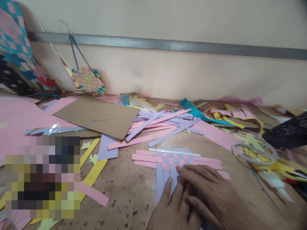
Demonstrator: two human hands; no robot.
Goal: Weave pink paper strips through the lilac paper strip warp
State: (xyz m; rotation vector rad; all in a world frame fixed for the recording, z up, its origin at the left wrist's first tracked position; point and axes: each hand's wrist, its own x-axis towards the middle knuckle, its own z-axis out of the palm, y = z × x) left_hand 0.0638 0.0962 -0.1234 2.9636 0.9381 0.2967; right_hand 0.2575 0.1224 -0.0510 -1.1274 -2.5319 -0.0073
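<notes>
A small woven paper mat [176, 159] of pink and lilac strips lies flat on the table, its loose strip ends spreading left and downward. A pale strip [175, 152] runs along its top edge. My left hand [176, 201] is on the lower lilac strips [160, 182], index finger extended and the other fingers bent around strips. Partly over it, my right hand [211, 188] is closed at the mat's lower right, fingers together on the weave. A pink strip end [225, 175] sticks out beyond that hand. The strips under both hands are mostly hidden.
Loose lilac and pink strips [163, 123] are piled behind the mat, beside a brown cardboard piece [98, 116]. White rings [253, 153] and a dark cylindrical object [287, 131] are at right. Yellow strips [96, 172] lie left. A woven hanging ornament [88, 80] leans against the wall.
</notes>
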